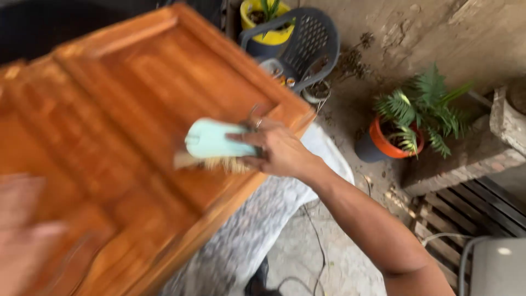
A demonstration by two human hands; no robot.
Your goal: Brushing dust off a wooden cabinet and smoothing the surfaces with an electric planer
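Right hand (279, 151) sits near frame centre, fingers clenched around a wide brush with a pale mint-green handle (211, 140); the brush points toward 9 o'clock from the hand, with light bristles (224, 163) showing along its lower edge and pressed flat on the wood. Brush rests on an orange-brown wooden door panel (126, 109), glossy, with raised rectangular mouldings, tilted so its long edge runs from 7 o'clock to 1 o'clock across the frame. Contact point is close to the panel's right-hand edge, at roughly 3 o'clock of the panel. Left hand (24, 235) is at 8 o'clock in the frame, heavily motion-blurred over the panel's lower end; cannot tell whether it is gripping, flat, or touching the wood at all. Panel lies on a grey speckled slab (257, 225) that shows below its edge at 6 o'clock. At 12 to 1 o'clock: dark plastic chair (307, 44) with a yellow pot (271, 30) behind it. At 3 o'clock: fern in an orange pot (397, 142) on the dirt floor, beside a concrete ledge (466, 159). Wooden slats (466, 211) at 4 o'clock.
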